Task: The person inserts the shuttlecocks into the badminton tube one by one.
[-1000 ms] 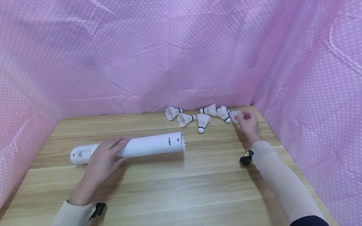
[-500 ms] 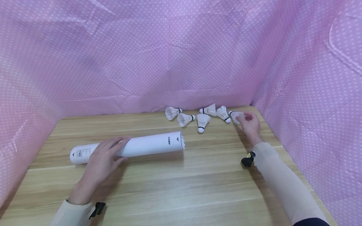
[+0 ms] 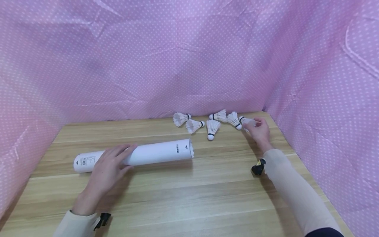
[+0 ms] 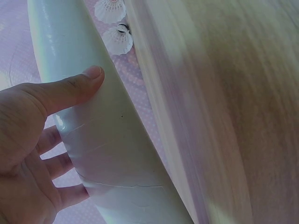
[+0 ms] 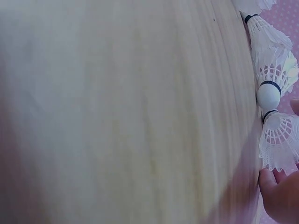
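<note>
My left hand (image 3: 109,168) grips a long white shuttlecock tube (image 3: 161,152) that lies slantwise over the table. In the left wrist view the thumb (image 4: 77,91) lies across the tube, and the other fingers come round its far side. The tube's right end shows a ragged ring of feathers at its mouth. At the back right, my right hand (image 3: 260,131) holds a white shuttlecock (image 3: 247,121) by its skirt, its dark-banded cork end pointing left. In the right wrist view that shuttlecock sits between the thumb and a finger, partly cut off by the frame edge.
Several other shuttlecocks lie along the back of the wooden table (image 3: 177,197), one (image 3: 234,120) right beside the held one and another (image 3: 212,129) slightly nearer. Pink dotted cloth (image 3: 177,59) hangs behind the table and along both sides.
My right hand has shifted by a tiny amount around the same shuttlecock. The left hand and the tube have stayed in place.
</note>
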A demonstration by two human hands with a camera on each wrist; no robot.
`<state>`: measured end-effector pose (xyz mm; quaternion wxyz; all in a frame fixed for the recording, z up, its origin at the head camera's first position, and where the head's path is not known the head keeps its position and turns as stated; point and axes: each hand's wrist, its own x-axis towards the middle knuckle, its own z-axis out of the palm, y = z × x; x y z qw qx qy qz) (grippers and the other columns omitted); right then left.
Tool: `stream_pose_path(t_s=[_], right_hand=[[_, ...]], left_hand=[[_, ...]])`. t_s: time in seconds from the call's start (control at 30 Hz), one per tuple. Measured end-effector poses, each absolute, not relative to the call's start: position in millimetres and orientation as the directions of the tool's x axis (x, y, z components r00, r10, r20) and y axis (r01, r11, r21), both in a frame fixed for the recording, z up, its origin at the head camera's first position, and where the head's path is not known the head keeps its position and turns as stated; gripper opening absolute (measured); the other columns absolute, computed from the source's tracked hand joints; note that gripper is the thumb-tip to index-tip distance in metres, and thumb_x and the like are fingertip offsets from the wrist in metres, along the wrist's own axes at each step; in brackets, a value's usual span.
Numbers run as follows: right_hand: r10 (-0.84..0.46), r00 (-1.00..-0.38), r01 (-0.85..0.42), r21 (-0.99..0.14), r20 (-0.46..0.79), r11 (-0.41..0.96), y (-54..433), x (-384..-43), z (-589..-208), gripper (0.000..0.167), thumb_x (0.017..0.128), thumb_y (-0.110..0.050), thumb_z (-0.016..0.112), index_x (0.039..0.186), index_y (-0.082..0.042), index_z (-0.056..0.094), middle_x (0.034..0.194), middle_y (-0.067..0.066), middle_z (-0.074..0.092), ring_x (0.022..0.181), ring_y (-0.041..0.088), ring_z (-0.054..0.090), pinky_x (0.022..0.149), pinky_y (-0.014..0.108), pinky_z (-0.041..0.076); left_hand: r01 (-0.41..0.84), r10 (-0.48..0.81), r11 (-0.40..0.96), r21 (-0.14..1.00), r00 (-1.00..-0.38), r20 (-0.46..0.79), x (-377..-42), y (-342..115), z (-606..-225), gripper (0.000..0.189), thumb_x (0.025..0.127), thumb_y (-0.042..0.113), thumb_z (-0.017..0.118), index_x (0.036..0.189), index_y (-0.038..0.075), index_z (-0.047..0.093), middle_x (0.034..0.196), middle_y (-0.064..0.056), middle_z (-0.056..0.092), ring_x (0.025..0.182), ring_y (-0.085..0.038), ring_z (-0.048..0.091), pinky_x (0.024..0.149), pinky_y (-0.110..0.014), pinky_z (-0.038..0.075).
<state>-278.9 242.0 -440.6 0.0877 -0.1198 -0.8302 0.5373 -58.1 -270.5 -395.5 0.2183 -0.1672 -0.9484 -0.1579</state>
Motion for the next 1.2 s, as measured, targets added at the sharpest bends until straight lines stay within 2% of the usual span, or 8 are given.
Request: stream_pose_path(t_s=[0.23,0.37,0.9,1.2], right_hand=[[0.264,-0.964,0.082,-0.906,0.034,0.416,241,-279,-439,0.066,0.088,-0.018,0.077,0.143,0.000,0.045,0.138,0.024,0.050,0.124,0.034,0.049,0.107,0.042,0.044],[0.278,-0.960,0.084,-0.907,0.038,0.413,241,-278,-438,0.061,0.089,-0.017,0.075,0.141,0.000,0.047,0.140,0.023,0.050,0.127,0.034,0.047,0.111,0.043,0.042],[0.318,-0.948,0.117,-0.907,0.019,0.404,249,-277,-433,0.060,0.090,-0.020,0.073,0.142,-0.002,0.049,0.142,0.020,0.051,0.130,0.032,0.047,0.111,0.042,0.042],[0.335,-0.942,0.114,-0.925,0.015,0.362,253,-271,-434,0.057,0.089,-0.020,0.075,0.137,-0.002,0.052,0.134,0.015,0.053,0.124,0.025,0.049,0.106,0.034,0.045]], left_hand=[[0.391,0.252,0.893,0.223,-0.844,0.473,-58,-270,-396,0.089,0.061,0.001,0.093,0.142,0.014,0.058,0.127,-0.015,0.063,0.113,-0.040,0.059,0.104,-0.058,0.041],[0.387,0.248,0.894,0.224,-0.847,0.471,-59,-270,-396,0.089,0.062,0.002,0.094,0.142,0.014,0.058,0.128,-0.015,0.063,0.113,-0.040,0.059,0.105,-0.058,0.041],[0.376,0.239,0.897,0.231,-0.854,0.461,-59,-270,-397,0.089,0.062,0.003,0.094,0.142,0.014,0.058,0.129,-0.016,0.063,0.113,-0.041,0.059,0.105,-0.060,0.040],[0.368,0.233,0.900,0.232,-0.858,0.457,-60,-270,-395,0.086,0.061,0.002,0.094,0.139,0.012,0.060,0.128,-0.014,0.063,0.113,-0.040,0.059,0.103,-0.059,0.042]])
